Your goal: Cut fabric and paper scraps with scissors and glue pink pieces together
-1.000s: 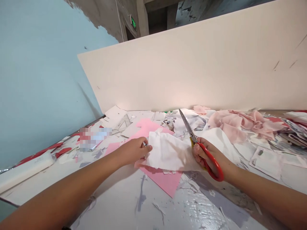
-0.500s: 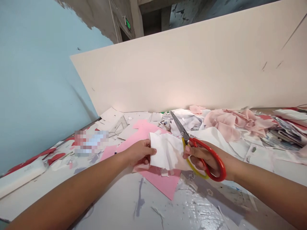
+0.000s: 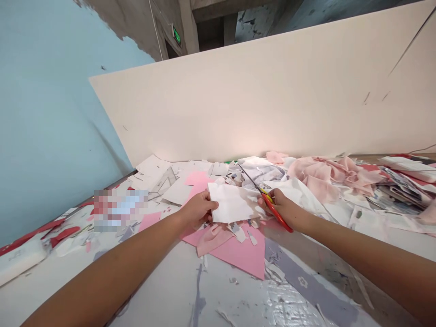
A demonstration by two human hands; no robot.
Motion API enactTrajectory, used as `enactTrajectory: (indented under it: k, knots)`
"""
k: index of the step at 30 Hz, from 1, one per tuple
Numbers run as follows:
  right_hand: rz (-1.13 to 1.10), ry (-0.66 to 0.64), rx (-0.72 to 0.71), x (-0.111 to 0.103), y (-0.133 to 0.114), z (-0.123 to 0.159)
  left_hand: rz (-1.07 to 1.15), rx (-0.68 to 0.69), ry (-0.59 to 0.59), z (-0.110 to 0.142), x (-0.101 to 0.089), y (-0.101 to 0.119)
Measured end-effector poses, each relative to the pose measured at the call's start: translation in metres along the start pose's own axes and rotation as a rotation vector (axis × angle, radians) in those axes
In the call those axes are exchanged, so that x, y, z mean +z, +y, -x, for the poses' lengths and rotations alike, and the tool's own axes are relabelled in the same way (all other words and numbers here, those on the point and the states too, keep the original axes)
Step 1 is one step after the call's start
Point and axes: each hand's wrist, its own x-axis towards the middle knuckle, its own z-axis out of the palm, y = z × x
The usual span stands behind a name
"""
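Observation:
My left hand [image 3: 199, 210] pinches the left edge of a white cloth piece [image 3: 233, 208] held just above the table. My right hand [image 3: 284, 210] grips scissors [image 3: 264, 196] with red and yellow handles; the blades point up and left along the cloth's right edge. Beneath the cloth lies a pink sheet [image 3: 243, 254], with small white and pink offcuts [image 3: 238, 231] on it.
A tall beige board [image 3: 272, 100] stands along the far side of the table [image 3: 163, 299]. Pink fabric [image 3: 327, 172] is heaped at the back right, among white paper scraps [image 3: 160, 175]. Red scraps [image 3: 57, 234] lie at the left. A blue wall [image 3: 41, 113] rises on the left.
Both hands moved away from me and lower with the cloth. The scissors turned edge-on, so the handle loops now look flat. More of the pink sheet and loose offcuts show below the cloth.

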Motion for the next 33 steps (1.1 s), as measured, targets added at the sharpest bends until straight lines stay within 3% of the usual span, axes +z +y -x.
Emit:
enactTrajectory:
  k: [8, 14, 18, 22, 26, 33]
  knots:
    - [-0.077, 0.024, -0.092, -0.008, -0.003, -0.040, -0.057, 0.083, 0.060, 0.002, 0.008, -0.009]
    - [-0.253, -0.076, -0.139, -0.017, -0.025, -0.002, -0.095, 0.122, 0.016, 0.015, 0.009, -0.004]
    - [-0.406, -0.290, -0.009, -0.017, -0.027, 0.036, -0.112, 0.147, -0.068, 0.021, 0.013, 0.001]
    - [-0.499, -0.564, 0.109, -0.012, -0.012, 0.061, -0.090, 0.137, -0.076, 0.025, 0.016, 0.005]
    - [-0.393, -0.650, 0.263, -0.011, -0.006, 0.077, 0.011, 0.067, -0.033, 0.026, 0.015, 0.007]
    - [-0.212, -0.701, 0.479, -0.007, -0.031, 0.101, 0.115, 0.080, 0.009, 0.023, 0.017, 0.007]
